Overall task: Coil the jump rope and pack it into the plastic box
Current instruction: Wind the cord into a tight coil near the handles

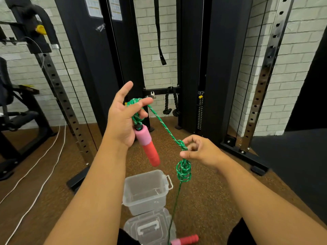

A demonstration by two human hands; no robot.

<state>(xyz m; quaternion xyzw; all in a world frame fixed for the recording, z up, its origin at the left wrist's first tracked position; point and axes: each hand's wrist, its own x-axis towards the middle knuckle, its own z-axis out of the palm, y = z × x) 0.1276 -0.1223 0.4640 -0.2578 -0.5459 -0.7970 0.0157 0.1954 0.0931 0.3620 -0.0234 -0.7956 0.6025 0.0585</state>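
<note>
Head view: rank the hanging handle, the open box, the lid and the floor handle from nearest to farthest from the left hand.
From the left hand:
1. Hanging handle, dangling just below the palm.
2. Open box, on the floor beneath.
3. Lid, nearer the camera than the box.
4. Floor handle, at the bottom edge, right of the lid.

- I see a back wall of pale painted brick, evenly lit
- The floor is brown speckled rubber, with a darker mat at the right
- A black cable machine stands against the wall, flanked by perforated steel uprights
- A black strap hangs at centre; lower down, a knotted black rope attachment dangles from the crossbar
- At left I make out a black bench frame and white cables trailing across the floor
</note>
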